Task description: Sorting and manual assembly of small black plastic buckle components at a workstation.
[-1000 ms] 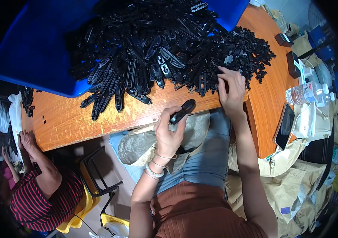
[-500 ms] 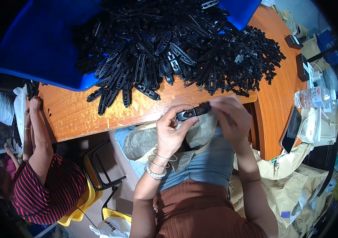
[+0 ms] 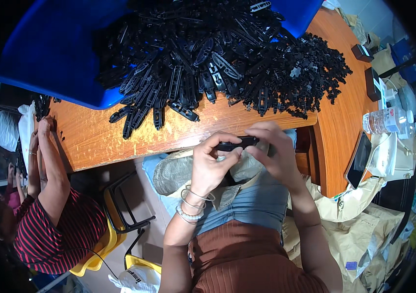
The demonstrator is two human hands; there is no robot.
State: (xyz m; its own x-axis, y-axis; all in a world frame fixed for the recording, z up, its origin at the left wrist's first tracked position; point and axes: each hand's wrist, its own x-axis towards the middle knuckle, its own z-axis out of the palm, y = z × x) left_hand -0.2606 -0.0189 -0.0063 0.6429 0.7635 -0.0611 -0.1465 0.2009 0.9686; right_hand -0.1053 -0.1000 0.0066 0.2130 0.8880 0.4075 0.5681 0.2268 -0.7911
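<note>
In work, seemingly unfinished: one black part (image 3: pixel 228 146), just off the table's (image 3: pixel 88 139) near edge; our left hand (image 3: pixel 210 166) pinches it, our right hand (image 3: pixel 280 158) curls at its end, grip indeterminable. Remaining, table-top: heaped long pieces (image 3: pixel 176 80), small pieces (image 3: pixel 315 73).

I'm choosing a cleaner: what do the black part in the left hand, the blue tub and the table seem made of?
Black part: probably hard plastic; smooth-looking, with a slight sheen.
Blue tub: likely plastic; smooth, glossy along its rounded rim.
Table: wood or wood-look laminate; grain shows, and the orange-brown finish is worn pale in patches.
</note>
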